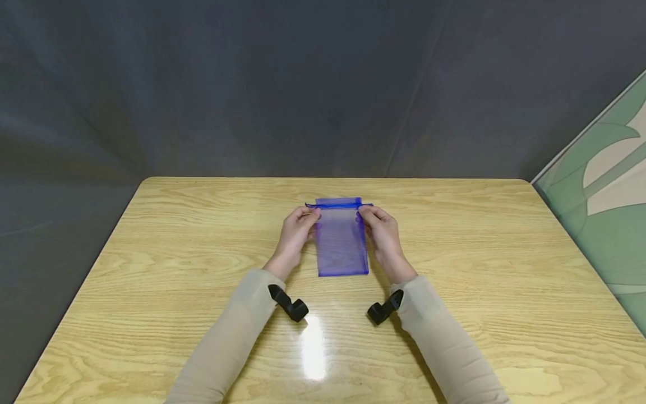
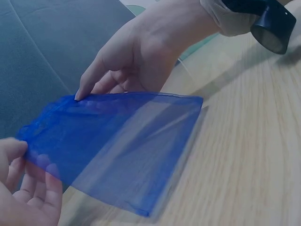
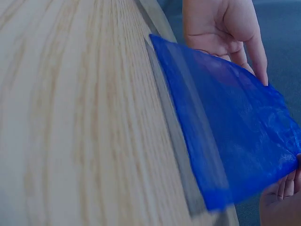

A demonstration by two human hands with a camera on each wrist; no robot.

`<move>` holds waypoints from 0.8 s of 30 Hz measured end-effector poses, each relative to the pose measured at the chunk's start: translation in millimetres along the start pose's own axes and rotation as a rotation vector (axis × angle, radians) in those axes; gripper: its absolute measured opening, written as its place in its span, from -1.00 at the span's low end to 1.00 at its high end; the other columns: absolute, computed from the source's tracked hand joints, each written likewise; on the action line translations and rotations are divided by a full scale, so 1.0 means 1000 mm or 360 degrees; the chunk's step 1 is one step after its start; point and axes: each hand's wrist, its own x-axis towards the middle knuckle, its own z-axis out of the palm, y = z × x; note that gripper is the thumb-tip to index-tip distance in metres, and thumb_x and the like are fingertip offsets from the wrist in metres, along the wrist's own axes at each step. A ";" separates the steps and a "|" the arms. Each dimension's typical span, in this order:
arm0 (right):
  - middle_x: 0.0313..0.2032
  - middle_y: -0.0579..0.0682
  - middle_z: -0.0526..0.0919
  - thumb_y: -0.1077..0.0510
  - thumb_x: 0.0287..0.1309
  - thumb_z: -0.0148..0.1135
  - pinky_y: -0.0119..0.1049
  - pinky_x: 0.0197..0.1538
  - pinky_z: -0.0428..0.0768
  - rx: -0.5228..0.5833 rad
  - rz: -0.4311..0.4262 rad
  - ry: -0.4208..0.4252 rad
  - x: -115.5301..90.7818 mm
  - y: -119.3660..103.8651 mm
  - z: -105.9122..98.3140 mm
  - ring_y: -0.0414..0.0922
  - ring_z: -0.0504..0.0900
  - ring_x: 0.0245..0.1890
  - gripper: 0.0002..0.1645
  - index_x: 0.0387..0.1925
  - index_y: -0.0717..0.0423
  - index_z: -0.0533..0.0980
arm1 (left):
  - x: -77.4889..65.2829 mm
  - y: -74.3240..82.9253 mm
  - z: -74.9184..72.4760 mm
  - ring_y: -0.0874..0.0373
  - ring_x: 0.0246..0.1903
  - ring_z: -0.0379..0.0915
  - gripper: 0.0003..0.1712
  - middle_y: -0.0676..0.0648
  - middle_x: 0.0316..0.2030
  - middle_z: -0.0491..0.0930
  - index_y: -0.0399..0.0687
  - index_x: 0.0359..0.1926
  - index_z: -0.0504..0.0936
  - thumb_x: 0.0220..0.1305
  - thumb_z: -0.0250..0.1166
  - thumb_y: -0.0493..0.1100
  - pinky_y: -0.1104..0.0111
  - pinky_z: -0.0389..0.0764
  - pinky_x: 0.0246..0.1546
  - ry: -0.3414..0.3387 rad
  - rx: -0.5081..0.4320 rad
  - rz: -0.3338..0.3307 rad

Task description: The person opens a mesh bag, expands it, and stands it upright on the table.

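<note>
A sheer blue drawstring pouch (image 1: pixel 341 241) is held between my two hands above the wooden table. My left hand (image 1: pixel 296 233) pinches its left edge near the drawstring, thumb on top and fingers behind the mesh. On the opposite edge my right hand (image 1: pixel 382 233) does the same. The gathered drawstring band (image 1: pixel 340 206) crosses the top of the pouch, with cord ends sticking out at both sides. Through the see-through mesh (image 2: pixel 136 150) in the left wrist view, parts of the fingers show. The pouch's bottom edge hangs close over the table in the right wrist view.
The light wood table (image 1: pixel 176 269) spreads out on all sides, with a bright light reflection near its front. Dark grey cloth (image 1: pixel 303 84) rises behind and to the left. A green leaf-patterned panel (image 1: pixel 605 185) stands at the right. Black camera mounts sit on both sleeved wrists.
</note>
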 end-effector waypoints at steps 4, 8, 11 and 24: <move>-0.57 -0.32 0.59 0.23 0.28 0.14 -0.60 -0.34 0.49 -0.0031 0.0019 0.0010 0.001 0.000 -0.003 -0.40 0.53 -0.49 -0.65 -0.60 -0.17 0.57 | -0.001 -0.001 -0.001 0.29 -0.41 0.47 -0.75 0.04 -0.33 0.58 -0.23 -0.03 0.51 0.33 0.18 -0.21 0.51 0.51 -0.41 -0.0075 0.0071 -0.0051; -0.57 -0.33 0.58 0.21 0.30 0.12 -0.60 -0.38 0.46 -0.0087 0.0052 -0.0015 0.002 0.001 -0.006 -0.41 0.49 -0.50 -0.69 -0.55 -0.16 0.54 | -0.001 -0.004 -0.002 0.29 -0.40 0.47 -0.74 0.01 -0.31 0.58 -0.25 -0.01 0.50 0.34 0.17 -0.21 0.51 0.52 -0.39 -0.0086 0.0123 -0.0041; -0.57 -0.33 0.55 0.21 0.31 0.10 -0.60 -0.42 0.42 -0.0159 0.0088 -0.0098 0.002 0.001 -0.008 -0.41 0.44 -0.52 -0.80 -0.44 -0.10 0.51 | -0.001 -0.005 -0.002 0.28 -0.40 0.47 -0.74 0.02 -0.33 0.56 -0.24 -0.01 0.50 0.35 0.17 -0.21 0.50 0.52 -0.39 -0.0064 0.0121 -0.0023; -0.50 -0.31 0.56 0.36 0.24 0.09 -0.60 -0.37 0.53 -0.0398 0.0186 -0.0457 0.006 -0.003 -0.020 -0.42 0.50 -0.47 -0.85 -0.33 0.05 0.46 | 0.000 -0.001 -0.008 0.29 -0.43 0.46 -0.75 0.05 -0.36 0.57 -0.18 -0.01 0.50 0.32 0.19 -0.22 0.52 0.49 -0.46 -0.0024 0.0080 -0.0054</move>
